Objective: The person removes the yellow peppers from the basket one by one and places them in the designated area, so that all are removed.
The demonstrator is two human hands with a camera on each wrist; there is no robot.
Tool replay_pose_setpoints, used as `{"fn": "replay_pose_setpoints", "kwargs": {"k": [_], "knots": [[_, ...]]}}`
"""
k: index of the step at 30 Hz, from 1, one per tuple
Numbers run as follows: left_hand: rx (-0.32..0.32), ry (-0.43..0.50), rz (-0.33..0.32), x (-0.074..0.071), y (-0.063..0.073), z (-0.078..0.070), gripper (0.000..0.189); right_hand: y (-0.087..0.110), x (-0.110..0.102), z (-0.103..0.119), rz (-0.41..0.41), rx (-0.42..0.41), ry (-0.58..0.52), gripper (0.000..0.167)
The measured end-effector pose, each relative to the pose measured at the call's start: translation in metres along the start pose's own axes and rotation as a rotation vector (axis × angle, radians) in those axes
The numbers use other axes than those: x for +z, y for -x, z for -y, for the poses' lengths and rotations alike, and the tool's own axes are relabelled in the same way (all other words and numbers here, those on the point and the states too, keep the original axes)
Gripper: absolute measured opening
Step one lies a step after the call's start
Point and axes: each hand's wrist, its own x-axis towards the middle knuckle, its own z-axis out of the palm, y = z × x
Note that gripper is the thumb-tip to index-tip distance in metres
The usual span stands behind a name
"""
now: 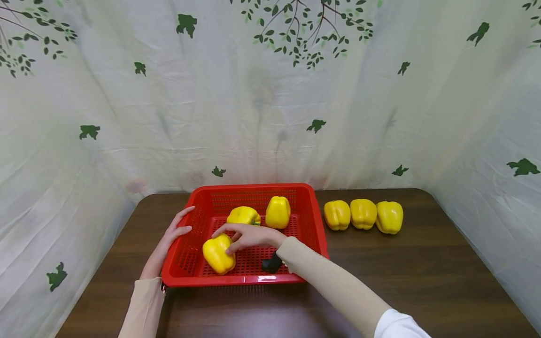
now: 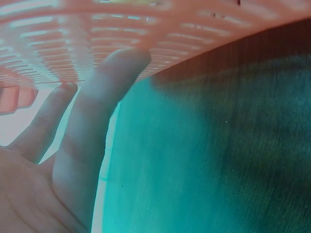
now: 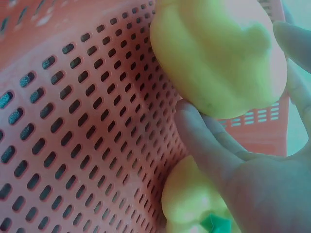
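A red plastic basket with slotted walls sits on the table. My left hand rests at its left side, fingertips on the rim; in the left wrist view, straight fingers touch the basket's slotted wall from outside. My right hand reaches into the basket and grips a yellow bell pepper at the front left, thumb on one side and fingers on the other. Behind that hand lie a second yellow bell pepper, on its side, and a third, upright bell pepper.
Three more yellow bell peppers stand in a row right of the basket: the near one, the middle one and the outer one. A brown wooden table lies beneath. Leaf-patterned curtains enclose its back and sides.
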Motion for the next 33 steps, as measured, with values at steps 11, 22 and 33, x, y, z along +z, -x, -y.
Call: {"fn": "replay_pose_setpoints", "kwargs": {"k": [11, 22, 33], "knots": [[-0.001, -0.013, -0.021, 0.001, -0.001, 0.000, 0.058, 0.018, -0.008, 0.002, -0.063, -0.020, -0.078, 0.042], [0.023, -0.014, -0.002, -0.001, -0.001, 0.001, 0.060, 0.038, -0.019, 0.010, -0.137, -0.056, -0.147, 0.043], [-0.259, 0.025, -0.045, 0.007, 0.010, -0.013, 0.049, 0.057, -0.033, 0.009, -0.190, -0.044, -0.222, 0.045]]}}
